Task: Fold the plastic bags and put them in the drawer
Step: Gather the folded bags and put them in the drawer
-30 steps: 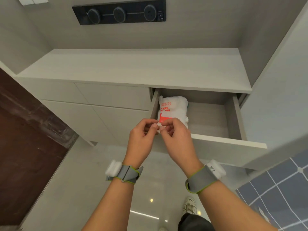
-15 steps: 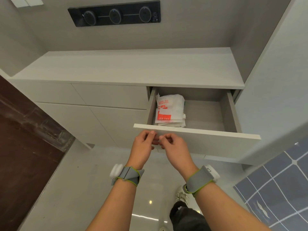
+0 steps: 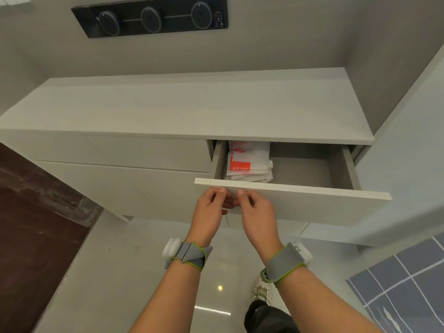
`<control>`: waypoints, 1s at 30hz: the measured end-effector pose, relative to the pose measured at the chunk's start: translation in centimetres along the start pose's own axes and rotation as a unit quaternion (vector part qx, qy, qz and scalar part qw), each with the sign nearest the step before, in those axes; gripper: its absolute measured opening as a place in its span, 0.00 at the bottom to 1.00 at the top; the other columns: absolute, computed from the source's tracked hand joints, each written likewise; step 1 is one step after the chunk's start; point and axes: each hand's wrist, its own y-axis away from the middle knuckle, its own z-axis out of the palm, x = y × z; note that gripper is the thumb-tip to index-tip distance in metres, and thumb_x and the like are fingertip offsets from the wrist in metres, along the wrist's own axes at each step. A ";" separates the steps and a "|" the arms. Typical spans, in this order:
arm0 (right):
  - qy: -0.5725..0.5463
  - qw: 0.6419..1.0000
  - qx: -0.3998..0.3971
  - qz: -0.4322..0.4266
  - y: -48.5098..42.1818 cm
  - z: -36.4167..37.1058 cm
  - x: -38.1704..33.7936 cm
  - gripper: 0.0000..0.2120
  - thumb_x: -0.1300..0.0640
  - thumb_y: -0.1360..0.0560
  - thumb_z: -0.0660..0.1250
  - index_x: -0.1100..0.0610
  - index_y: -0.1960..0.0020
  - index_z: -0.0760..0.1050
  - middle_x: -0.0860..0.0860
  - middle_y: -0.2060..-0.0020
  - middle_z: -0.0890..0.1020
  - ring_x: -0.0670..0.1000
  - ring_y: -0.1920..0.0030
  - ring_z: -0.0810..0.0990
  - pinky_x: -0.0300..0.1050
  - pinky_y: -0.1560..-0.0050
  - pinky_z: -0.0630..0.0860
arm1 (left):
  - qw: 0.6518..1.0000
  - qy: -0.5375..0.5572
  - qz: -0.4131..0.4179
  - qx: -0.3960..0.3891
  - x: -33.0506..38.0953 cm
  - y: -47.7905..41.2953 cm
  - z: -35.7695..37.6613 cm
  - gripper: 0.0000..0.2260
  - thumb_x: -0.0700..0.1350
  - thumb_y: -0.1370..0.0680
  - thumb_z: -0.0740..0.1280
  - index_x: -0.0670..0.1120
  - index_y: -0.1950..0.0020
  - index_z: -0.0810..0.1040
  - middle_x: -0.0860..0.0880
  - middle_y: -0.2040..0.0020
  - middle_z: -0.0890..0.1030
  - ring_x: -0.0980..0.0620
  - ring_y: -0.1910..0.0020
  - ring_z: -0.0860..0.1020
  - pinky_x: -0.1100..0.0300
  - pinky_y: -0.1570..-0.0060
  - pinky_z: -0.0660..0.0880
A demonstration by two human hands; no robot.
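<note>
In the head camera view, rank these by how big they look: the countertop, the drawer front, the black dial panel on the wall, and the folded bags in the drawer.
1. Countertop
2. Drawer front
3. Black dial panel
4. Folded bags, partly hidden by the drawer front

The wide lens skews this, so it is apparent size only.

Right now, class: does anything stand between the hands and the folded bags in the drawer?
Yes. The drawer's front panel rises between both hands and the folded bags at the drawer's left side.
</note>
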 end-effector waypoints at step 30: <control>-0.024 0.995 0.081 0.051 -13.8 1.4 0.2 0.19 0.36 0.26 0.61 0.49 0.57 0.83 0.43 0.61 0.84 0.43 0.54 0.81 0.44 0.51 0.77 | 0.999 0.004 0.004 0.043 3.2 -13.1 3.8 0.16 0.45 0.15 0.58 0.38 0.52 0.81 0.42 0.54 0.85 0.51 0.53 0.82 0.54 0.46 0.76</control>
